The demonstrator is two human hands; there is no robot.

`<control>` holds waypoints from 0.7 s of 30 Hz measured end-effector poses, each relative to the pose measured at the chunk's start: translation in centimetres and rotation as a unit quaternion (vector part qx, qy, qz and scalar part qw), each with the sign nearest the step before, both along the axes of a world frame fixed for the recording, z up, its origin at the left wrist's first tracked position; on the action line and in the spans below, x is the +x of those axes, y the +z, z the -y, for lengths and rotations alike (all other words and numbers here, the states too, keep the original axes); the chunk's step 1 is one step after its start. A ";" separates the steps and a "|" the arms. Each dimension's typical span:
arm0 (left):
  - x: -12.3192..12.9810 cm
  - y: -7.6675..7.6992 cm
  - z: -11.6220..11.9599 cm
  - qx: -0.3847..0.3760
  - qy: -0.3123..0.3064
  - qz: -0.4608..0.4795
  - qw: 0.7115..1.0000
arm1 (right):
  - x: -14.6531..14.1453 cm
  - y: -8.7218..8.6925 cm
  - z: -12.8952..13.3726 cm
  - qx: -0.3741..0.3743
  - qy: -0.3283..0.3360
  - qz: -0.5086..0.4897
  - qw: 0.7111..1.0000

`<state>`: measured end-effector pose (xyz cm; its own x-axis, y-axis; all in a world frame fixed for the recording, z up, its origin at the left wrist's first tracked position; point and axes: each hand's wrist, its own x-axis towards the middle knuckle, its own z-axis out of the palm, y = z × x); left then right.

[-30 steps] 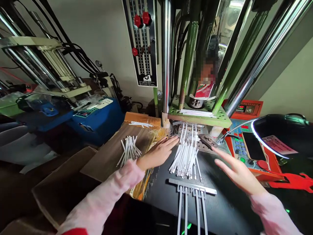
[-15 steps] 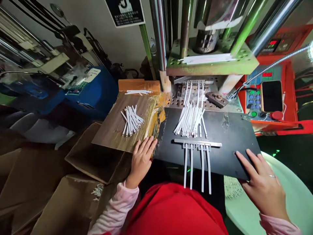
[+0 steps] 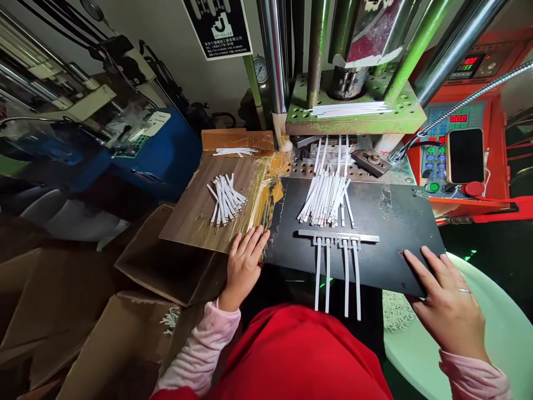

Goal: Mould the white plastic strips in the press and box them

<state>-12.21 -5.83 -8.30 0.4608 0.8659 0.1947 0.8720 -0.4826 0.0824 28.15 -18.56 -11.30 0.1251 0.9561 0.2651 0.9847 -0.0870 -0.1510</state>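
Observation:
My left hand (image 3: 245, 266) lies flat, fingers stretched out, at the front edge where the brown board (image 3: 191, 222) meets the black plate (image 3: 400, 222). My right hand (image 3: 452, 300), with a ring on one finger, rests spread on the plate's right corner. Neither holds anything. Between them, a metal bar (image 3: 338, 235) lies on the plate, with several white strips (image 3: 346, 283) hanging from it over the front edge. Behind it is a heap of white strips (image 3: 325, 197). More strips run back under the green press platen (image 3: 353, 126), which hides their far ends.
Another strip bundle (image 3: 227, 199) lies on the brown board. Cardboard boxes (image 3: 120, 333) stand at lower left, a pale green round tub (image 3: 495, 333) at right. A red control panel (image 3: 437, 150) with a phone (image 3: 465, 155) is beside the press. White strips (image 3: 352, 109) lie on the platen.
The green platen has come down, narrowing the gap over the metal block beneath it. Both hands stay in place on the boards. The view has shifted slightly.

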 end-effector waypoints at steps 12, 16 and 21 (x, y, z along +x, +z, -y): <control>0.0 1.3 0.3 -0.043 -0.005 -0.033 0.999 | 0.2 0.1 0.0 0.015 0.000 0.002 1.000; 0.8 3.2 -0.1 -0.085 -0.045 0.010 0.995 | 1.3 1.3 -0.2 -0.019 0.064 -0.065 0.996; 5.7 2.9 -2.8 -0.110 -0.110 0.183 0.971 | -0.3 2.8 -4.2 0.023 0.178 -0.146 0.973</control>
